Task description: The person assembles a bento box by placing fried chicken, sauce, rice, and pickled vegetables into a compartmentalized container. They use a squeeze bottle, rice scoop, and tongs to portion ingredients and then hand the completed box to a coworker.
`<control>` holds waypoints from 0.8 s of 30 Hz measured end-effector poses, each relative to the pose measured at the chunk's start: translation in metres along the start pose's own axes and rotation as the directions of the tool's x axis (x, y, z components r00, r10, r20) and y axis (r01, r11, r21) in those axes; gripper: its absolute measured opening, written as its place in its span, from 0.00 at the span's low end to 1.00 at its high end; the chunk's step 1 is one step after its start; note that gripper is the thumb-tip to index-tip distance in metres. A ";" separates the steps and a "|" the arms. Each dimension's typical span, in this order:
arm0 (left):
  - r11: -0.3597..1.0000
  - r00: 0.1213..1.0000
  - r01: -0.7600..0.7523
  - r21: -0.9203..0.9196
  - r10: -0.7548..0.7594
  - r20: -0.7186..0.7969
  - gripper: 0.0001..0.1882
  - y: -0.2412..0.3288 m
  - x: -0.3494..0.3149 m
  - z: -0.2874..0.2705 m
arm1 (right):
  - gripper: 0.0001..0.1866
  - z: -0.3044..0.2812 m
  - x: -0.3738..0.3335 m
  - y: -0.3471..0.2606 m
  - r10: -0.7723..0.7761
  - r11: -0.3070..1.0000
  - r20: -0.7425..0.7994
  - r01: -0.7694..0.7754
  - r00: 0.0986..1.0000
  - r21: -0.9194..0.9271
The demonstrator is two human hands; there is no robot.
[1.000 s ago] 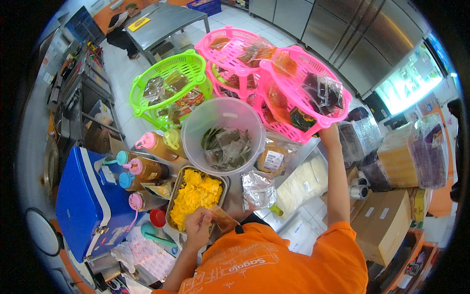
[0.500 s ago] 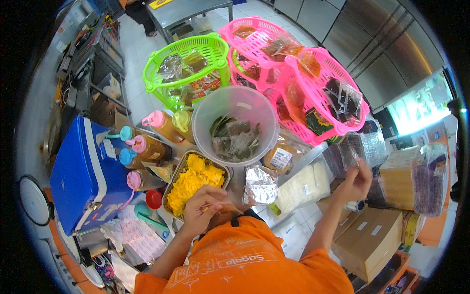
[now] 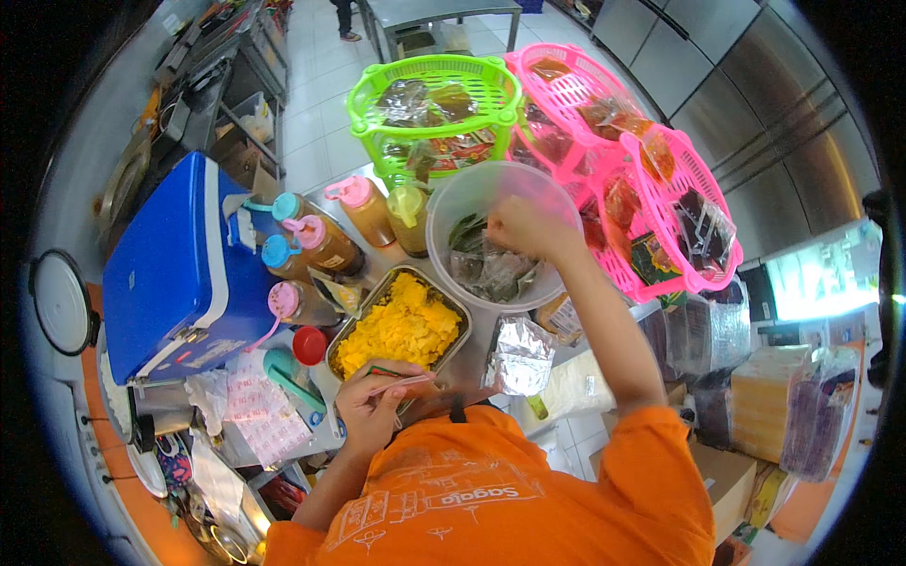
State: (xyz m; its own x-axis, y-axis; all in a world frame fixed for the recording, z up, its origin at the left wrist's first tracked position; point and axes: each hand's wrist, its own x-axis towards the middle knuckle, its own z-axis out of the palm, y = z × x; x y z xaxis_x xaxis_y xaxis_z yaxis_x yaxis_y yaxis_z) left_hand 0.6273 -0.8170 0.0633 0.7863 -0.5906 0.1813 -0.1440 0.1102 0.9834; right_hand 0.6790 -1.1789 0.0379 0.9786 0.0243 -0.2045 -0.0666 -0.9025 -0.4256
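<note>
My left hand point(image 3: 370, 407) is closed in a pinch on a small flat packet point(image 3: 401, 382), pinkish with a bit of green along it, in front of the steel tray point(image 3: 464, 332) of chopped yellow food point(image 3: 401, 325). My right arm reaches across into a translucent plastic tub point(image 3: 448, 222). Inside it, my right hand point(image 3: 524, 228) is curled above clear bags with dark green leafy contents point(image 3: 491, 264); whatever its fingers hold is hidden. A foil-wrapped bundle point(image 3: 521, 355) lies beside the tub's near side.
Squeeze bottles with pink and blue caps point(image 3: 326, 247) stand left of the tub, by a blue cooler box point(image 3: 175, 269). A red cup point(image 3: 310, 345) is near the tray. Green point(image 3: 373, 151) and pink baskets point(image 3: 727, 264) hold bagged foods behind. Cardboard boxes point(image 3: 722, 486) stand at right.
My right hand has moved from the plastic packs at the right into the tub. The view has shifted, and my left hand still holds the packet near the tray.
</note>
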 end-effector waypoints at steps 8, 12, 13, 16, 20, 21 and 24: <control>0.963 0.925 0.042 0.267 0.063 -0.375 0.20 0.014 -0.070 -0.041 | 0.12 0.077 0.119 0.081 0.143 0.812 0.210 0.007 0.967 -0.583; 0.969 0.786 0.128 0.212 0.032 -0.617 0.21 0.013 -0.112 -0.069 | 0.13 0.080 0.119 0.121 0.034 0.811 0.180 0.078 0.983 -0.580; 0.956 0.764 0.195 0.219 -0.008 -0.645 0.20 0.016 -0.123 -0.074 | 0.13 0.072 0.114 0.124 -0.035 0.816 0.160 0.120 0.987 -0.566; 0.937 0.716 0.285 0.204 -0.066 -0.695 0.16 0.029 -0.155 -0.094 | 0.14 0.022 0.084 0.097 -0.281 0.811 0.084 0.283 0.956 -0.512; 0.957 0.751 0.152 0.246 0.050 -0.659 0.06 0.047 -0.211 -0.116 | 0.17 -0.082 0.003 -0.014 -0.121 0.993 -0.105 0.119 0.987 -0.026; 0.960 0.735 0.154 0.233 0.046 -0.676 0.06 0.052 -0.232 -0.122 | 0.20 -0.086 -0.029 -0.046 -0.127 0.955 -0.279 0.193 0.952 0.226; 0.984 0.633 0.122 0.133 0.027 -0.774 0.06 0.062 -0.300 -0.129 | 0.21 -0.070 -0.065 -0.151 -0.178 0.870 -0.767 0.462 0.617 0.171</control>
State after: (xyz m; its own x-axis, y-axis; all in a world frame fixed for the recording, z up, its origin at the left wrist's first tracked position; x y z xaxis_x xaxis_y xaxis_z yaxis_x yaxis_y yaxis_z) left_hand 0.4604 -0.5300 0.0701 0.9586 0.2480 0.1398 -0.1262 -0.0700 0.9895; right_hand 0.6392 -1.0747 0.1771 0.7650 -0.1545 0.6252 0.3613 -0.7007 -0.6152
